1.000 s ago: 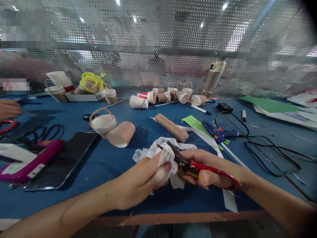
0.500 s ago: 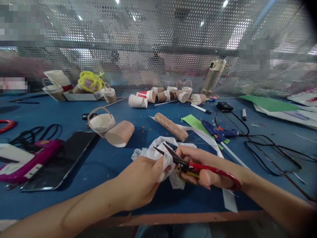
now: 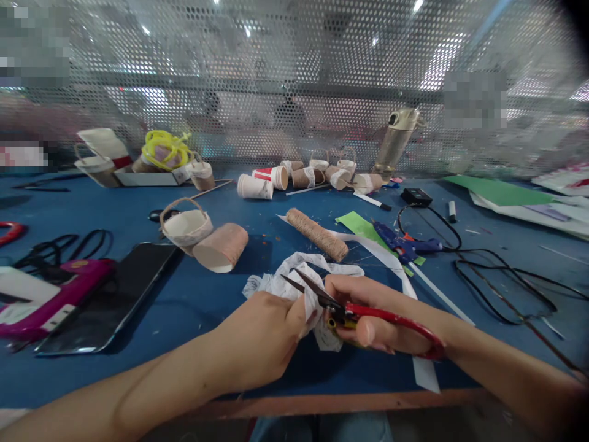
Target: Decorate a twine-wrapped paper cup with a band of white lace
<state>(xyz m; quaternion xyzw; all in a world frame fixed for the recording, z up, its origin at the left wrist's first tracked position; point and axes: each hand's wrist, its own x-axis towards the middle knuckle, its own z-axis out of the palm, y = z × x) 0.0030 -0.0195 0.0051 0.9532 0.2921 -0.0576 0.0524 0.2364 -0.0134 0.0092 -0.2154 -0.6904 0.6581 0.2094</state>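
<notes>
My left hand (image 3: 264, 334) is closed on a bunched strip of white lace (image 3: 313, 307), pinched between thumb and fingers. Red-handled scissors (image 3: 391, 316) are in my right hand (image 3: 368, 307), with the dark blades a little apart and pointing left across the lace. More of the lace lies loose on the table just behind my hands and hangs below them. A roll of brown twine (image 3: 317, 234) rests beyond the lace. To its left, a twine-wrapped paper cup (image 3: 223, 247) lies on its side against a small basket (image 3: 188, 227) with an arched handle.
On the blue table (image 3: 151, 374), a phone (image 3: 110, 298) and a magenta device (image 3: 59, 301) lie left. A blue glue gun (image 3: 405, 242) with a black cord is right. Several cups and small baskets, plus a bottle (image 3: 396, 144), stand before a perforated metal screen (image 3: 257, 80).
The scissor blades have closed slightly around the lace. Both hands stay nearly in place, and the whole view has shifted a little.
</notes>
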